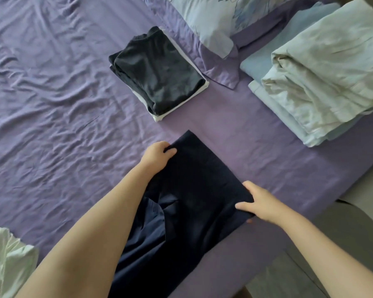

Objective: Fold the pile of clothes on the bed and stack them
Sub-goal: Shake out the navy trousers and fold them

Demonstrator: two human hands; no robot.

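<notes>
Across the purple bed (63, 104), a navy garment (194, 201) lies flat and smooth near the front edge, left hand (156, 155) pinching its far corner, right hand (258, 204) gripping its right edge, folded stack (157, 72) just beyond.

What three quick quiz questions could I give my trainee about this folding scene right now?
1. True or false: both hands grip the navy garment.
2. Which lies on top of the folded stack? A) a white piece B) a dark piece C) a pillow
3. Fill in: the left hand holds the garment's ____ end, farther from the person than the right hand.

Key: 1 true. 2 B; a white piece shows beneath it. 3 far.
</notes>
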